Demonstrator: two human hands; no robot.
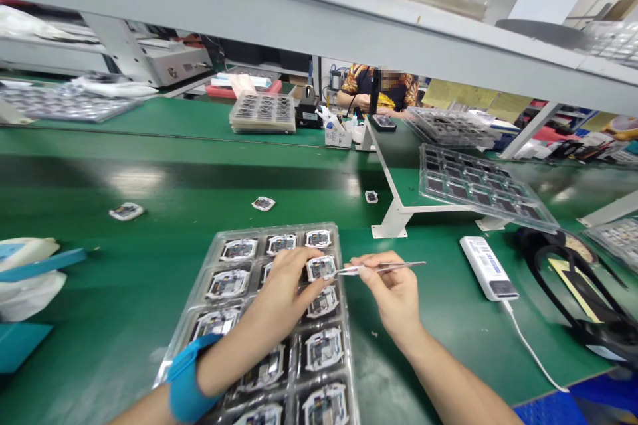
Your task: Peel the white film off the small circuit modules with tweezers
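Note:
A clear plastic tray with several small circuit modules lies on the green mat in front of me. My left hand, with a blue wrist strap, rests over the tray, fingers curled on one module in the right column. My right hand pinches metal tweezers whose tips touch that module's right edge.
Loose modules lie on the belt beyond. A white raised stand carries another tray. A white power bank with cable lies to the right, black straps farther right. A person sits at the far bench.

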